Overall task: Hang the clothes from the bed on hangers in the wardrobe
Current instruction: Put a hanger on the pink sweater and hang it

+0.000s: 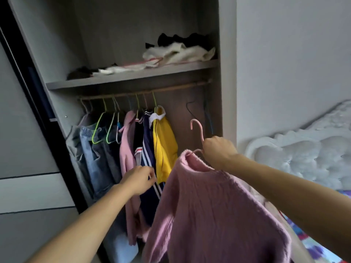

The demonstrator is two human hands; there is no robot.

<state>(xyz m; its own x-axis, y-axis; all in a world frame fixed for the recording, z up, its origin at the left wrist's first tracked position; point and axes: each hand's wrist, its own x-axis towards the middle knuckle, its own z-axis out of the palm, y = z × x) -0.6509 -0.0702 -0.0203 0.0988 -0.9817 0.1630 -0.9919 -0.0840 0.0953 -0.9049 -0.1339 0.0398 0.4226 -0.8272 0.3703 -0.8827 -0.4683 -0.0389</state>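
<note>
1. Gripping the pink hanger (pixel 196 128) just below its hook, the right hand (pixel 218 150) has its fingers curled tight round the wire and holds it up in front of the wardrobe (pixel 227 73).
2. Draped on that hanger, the pink sweater (pixel 209 205) is a thick ribbed knit. Its neck sits over the hanger's left shoulder and its body falls in heavy folds toward the near right (a soft, weighty thing by the look of it, likely to slide).
3. To the left, the left hand (pixel 139 180) reaches with bent fingers to the navy striped garment (pixel 149 149). Whether it pinches the cloth or only touches it, I cannot tell.
4. Farther in, the rail (pixel 144 93) already carries jeans (pixel 91 149), a pink top (pixel 126 149), the navy piece and a yellow garment (pixel 164 145), bunched at its left half. Green hangers (pixel 98 130) hang bare among them.
5. My judgement: the task is well along, with this sweater on its hanger but not yet hooked on the rail. The free stretch right of the yellow garment looks the likely spot.
6. At the far right lies the bed (pixel 303 154). Only its edge shows, so whether more clothes wait there I cannot tell.
</note>
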